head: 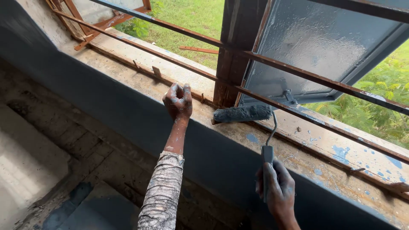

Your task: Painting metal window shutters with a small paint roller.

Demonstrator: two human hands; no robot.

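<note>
My right hand [276, 186], smeared with grey paint, grips the handle of a paint roller [243, 113]. Its grey, paint-soaked sleeve lies against the bottom of the window frame, just under the open grey-painted shutter [324, 47]. My left hand [177, 101], also paint-stained, rests as a closed fist on the concrete window sill [140, 74], left of the rusty upright post [234, 51]. It holds nothing that I can see. A patterned sleeve covers my left forearm.
Rusty horizontal bars [272, 64] cross the window opening in front of the shutter. The sill [341, 149] at right carries blue-grey paint splashes. Below it the wall [106, 110] is painted dark grey. Grass and plants lie outside. A rough floor lies at lower left.
</note>
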